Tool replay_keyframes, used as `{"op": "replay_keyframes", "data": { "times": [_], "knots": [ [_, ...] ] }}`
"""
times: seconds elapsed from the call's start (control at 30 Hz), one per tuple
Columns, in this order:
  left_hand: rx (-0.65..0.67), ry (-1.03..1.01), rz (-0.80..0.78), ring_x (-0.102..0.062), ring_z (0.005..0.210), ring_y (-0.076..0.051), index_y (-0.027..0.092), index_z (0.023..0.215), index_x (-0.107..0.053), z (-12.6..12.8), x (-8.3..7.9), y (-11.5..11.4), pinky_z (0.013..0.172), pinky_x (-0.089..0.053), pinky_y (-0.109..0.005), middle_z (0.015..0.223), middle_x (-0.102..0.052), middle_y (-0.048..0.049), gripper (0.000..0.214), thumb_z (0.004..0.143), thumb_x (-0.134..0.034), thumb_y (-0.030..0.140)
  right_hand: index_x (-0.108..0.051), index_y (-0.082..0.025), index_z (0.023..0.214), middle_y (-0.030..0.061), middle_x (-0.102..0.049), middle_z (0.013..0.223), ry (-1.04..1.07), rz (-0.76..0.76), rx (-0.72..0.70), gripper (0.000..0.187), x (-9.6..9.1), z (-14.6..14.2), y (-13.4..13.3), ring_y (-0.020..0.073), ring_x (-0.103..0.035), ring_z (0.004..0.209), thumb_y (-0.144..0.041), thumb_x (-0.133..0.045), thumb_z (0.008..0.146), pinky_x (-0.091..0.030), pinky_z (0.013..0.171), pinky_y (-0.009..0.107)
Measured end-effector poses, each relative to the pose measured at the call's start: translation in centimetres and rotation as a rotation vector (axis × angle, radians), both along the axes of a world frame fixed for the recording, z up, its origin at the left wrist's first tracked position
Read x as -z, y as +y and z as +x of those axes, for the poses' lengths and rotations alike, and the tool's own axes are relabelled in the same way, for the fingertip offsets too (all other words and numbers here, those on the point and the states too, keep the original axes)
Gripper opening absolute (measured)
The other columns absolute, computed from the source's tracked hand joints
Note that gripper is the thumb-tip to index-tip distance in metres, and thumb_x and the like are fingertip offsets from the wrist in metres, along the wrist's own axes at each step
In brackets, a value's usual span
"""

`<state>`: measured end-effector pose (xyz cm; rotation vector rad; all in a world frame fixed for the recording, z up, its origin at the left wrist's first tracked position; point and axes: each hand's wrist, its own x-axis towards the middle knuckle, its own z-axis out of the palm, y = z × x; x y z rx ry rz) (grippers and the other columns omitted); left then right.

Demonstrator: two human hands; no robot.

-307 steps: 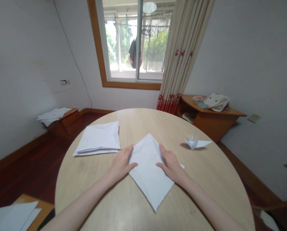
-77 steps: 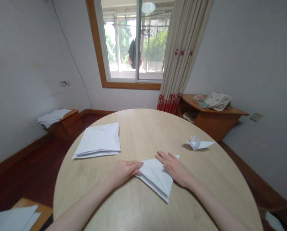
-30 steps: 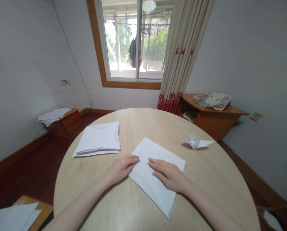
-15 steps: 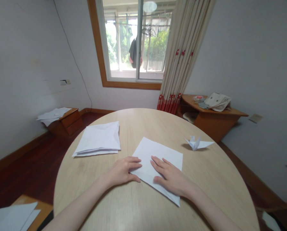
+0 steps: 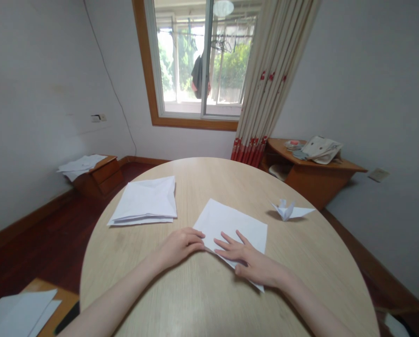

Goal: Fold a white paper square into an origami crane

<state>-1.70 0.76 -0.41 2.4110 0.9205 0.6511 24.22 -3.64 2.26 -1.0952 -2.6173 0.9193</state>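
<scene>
A white sheet of paper (image 5: 237,220) lies at an angle on the round table, with one corner towards the window. My left hand (image 5: 181,244) is at its left corner, thumb and fingers brought together on the edge. Spread fingers of my right hand (image 5: 246,257) rest on the near right part of the sheet, close to its lower edge. Part of that edge is hidden under the right palm. To the right stands a folded paper crane (image 5: 286,210). A stack of white paper (image 5: 146,199) sits to the left.
The round wooden table (image 5: 181,299) has a curved edge all round. Beyond it on the right is a wooden desk (image 5: 311,182) bearing a cloth bag (image 5: 321,149). Papers lie on a low cabinet (image 5: 106,175) at the left, and more sheets (image 5: 23,311) at the lower left.
My left thumb has closed up towards its fingers at the paper's edge. My right hand has shifted slightly nearer me with its fingers spread wider. The sheet's near corner sits a little higher.
</scene>
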Motion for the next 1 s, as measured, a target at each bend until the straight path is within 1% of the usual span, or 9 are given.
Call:
{"op": "replay_keyframes", "data": {
  "times": [0.1, 0.2, 0.3, 0.4, 0.47, 0.6, 0.73, 0.9, 1.0],
  "knots": [
    [-0.02, -0.036, -0.023, -0.065, 0.099, -0.019, 0.018, 0.089, -0.07, 0.1, -0.1, 0.0, 0.09, -0.049, -0.03, 0.105, -0.071, -0.0066, 0.028, 0.095, -0.05, 0.037, -0.047, -0.029, 0.137, 0.0093, -0.036, 0.149, 0.099, -0.03, -0.016, 0.079, 0.4, 0.4, 0.3, 0.0318, -0.018, 0.142, -0.08, -0.021, 0.082, 0.004, 0.111, 0.064],
    [-0.036, -0.062, -0.037, -0.064, 0.097, -0.019, 0.018, 0.085, -0.066, 0.1, -0.1, 0.0, 0.087, -0.049, -0.03, 0.106, -0.069, -0.0065, 0.023, 0.094, -0.051, 0.033, -0.046, -0.029, 0.138, 0.0102, -0.043, 0.145, 0.195, -0.058, -0.019, 0.091, 0.4, 0.7, 0.5, 0.0351, -0.023, 0.14, -0.087, -0.02, 0.073, 0.002, 0.111, 0.065],
    [-0.045, -0.068, -0.032, -0.063, 0.099, -0.019, 0.018, 0.084, -0.063, 0.1, -0.1, -0.1, 0.089, -0.048, -0.03, 0.107, -0.068, -0.0065, 0.02, 0.094, -0.05, 0.029, -0.049, -0.03, 0.136, 0.0097, -0.051, 0.139, 0.285, -0.021, 0.029, 0.092, 0.4, 1.0, 0.5, 0.0385, -0.034, 0.135, -0.088, -0.026, 0.07, -0.011, 0.11, 0.066],
    [-0.056, -0.074, -0.033, -0.062, 0.1, -0.019, 0.018, 0.08, -0.062, 0.2, -0.2, -0.1, 0.09, -0.047, -0.031, 0.107, -0.067, -0.0064, 0.019, 0.093, -0.05, 0.025, -0.056, -0.028, 0.131, 0.0107, -0.063, 0.126, 0.363, 0.115, 0.121, 0.09, 0.5, 1.5, 0.3, 0.0401, -0.043, 0.129, -0.088, -0.026, 0.071, -0.028, 0.104, 0.065],
    [-0.064, -0.079, -0.034, -0.062, 0.099, -0.019, 0.018, 0.079, -0.061, 0.2, -0.3, -0.1, 0.089, -0.047, -0.031, 0.107, -0.067, -0.0062, 0.018, 0.092, -0.05, 0.024, -0.058, -0.026, 0.13, 0.0103, -0.069, 0.115, 0.417, 0.235, 0.16, 0.087, 0.6, 1.7, 0.2, 0.0369, -0.052, 0.122, -0.084, -0.019, 0.077, -0.034, 0.102, 0.062],
    [-0.077, -0.075, -0.035, -0.062, 0.098, -0.019, 0.018, 0.078, -0.06, 0.2, -0.3, -0.1, 0.089, -0.047, -0.031, 0.109, -0.066, -0.0061, 0.018, 0.092, -0.049, 0.023, -0.06, -0.024, 0.126, 0.0093, -0.073, 0.106, 0.484, 0.53, 0.189, 0.074, 0.5, 1.8, 0.2, 0.0286, -0.064, 0.104, -0.071, -0.016, 0.089, -0.044, 0.097, 0.051],
    [-0.09, -0.075, -0.04, -0.062, 0.099, -0.019, 0.018, 0.075, -0.058, 0.2, -0.2, 0.0, 0.089, -0.047, -0.032, 0.11, -0.065, -0.0065, 0.019, 0.092, -0.049, 0.022, -0.061, -0.02, 0.122, 0.011, -0.072, 0.103, 0.481, 0.748, 0.185, 0.068, 0.2, 1.6, 0.0, 0.0265, -0.065, 0.095, -0.065, -0.019, 0.093, -0.048, 0.087, 0.045],
    [-0.096, -0.083, -0.037, -0.062, 0.1, -0.019, 0.018, 0.075, -0.056, 0.3, 0.0, 0.0, 0.089, -0.047, -0.032, 0.11, -0.065, -0.0067, 0.018, 0.091, -0.05, 0.021, -0.057, -0.017, 0.125, 0.0127, -0.069, 0.102, 0.435, 0.811, 0.125, 0.063, -0.4, 0.9, -0.5, 0.0262, -0.063, 0.091, -0.064, -0.029, 0.093, -0.049, 0.08, 0.043],
    [-0.097, -0.082, -0.036, -0.062, 0.1, -0.019, 0.019, 0.075, -0.056, 0.3, 0.1, 0.1, 0.088, -0.047, -0.031, 0.11, -0.065, -0.0065, 0.017, 0.09, -0.05, 0.021, -0.05, -0.018, 0.13, 0.0122, -0.068, 0.105, 0.374, 0.768, 0.086, 0.049, -0.4, 0.4, -0.6, 0.0251, -0.063, 0.095, -0.05, -0.044, 0.094, -0.05, 0.081, 0.04]
  ]
}}
